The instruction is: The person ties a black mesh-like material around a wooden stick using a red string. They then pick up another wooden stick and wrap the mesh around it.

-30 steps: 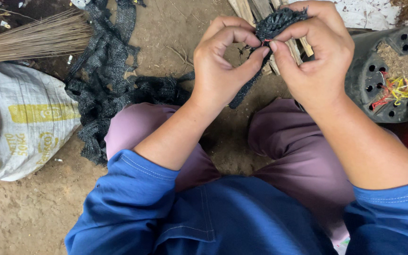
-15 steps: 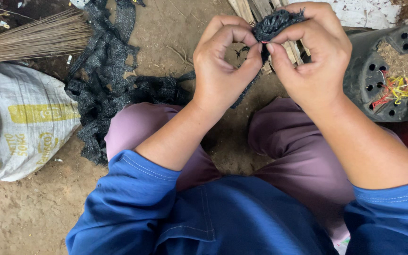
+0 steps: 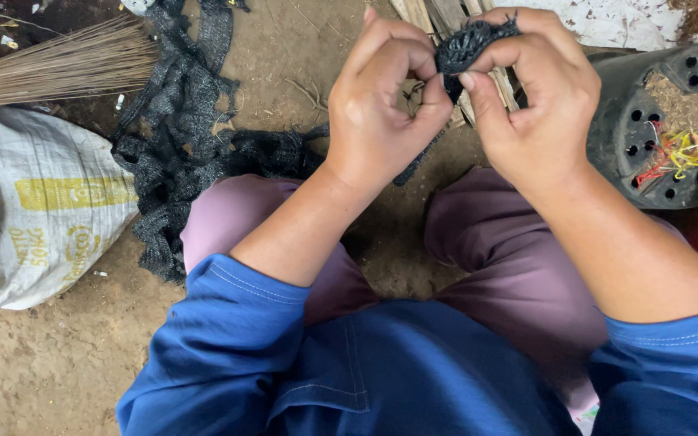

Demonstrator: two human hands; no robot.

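White sack (image 3: pixel 34 210) is seen lying shut on the dirt floor; contents hidden. Black perforated pot (image 3: pixel 664 121) is laid sideways, coloured strings inside. Left hand (image 3: pixel 381 121) and right hand (image 3: pixel 539 101) are pinched closed on a black mesh wad (image 3: pixel 466 44), held above the knees.

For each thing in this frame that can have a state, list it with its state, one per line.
Left hand: grip pinching the black mesh strip.
Right hand: grip closed on the bunched end of the strip.
Black mesh strip: bunched up, held between both hands.
Mesh pile: loose, crumpled on the ground.
White sack: lying on its side, filled.
Black pot: tipped over, holed base showing.
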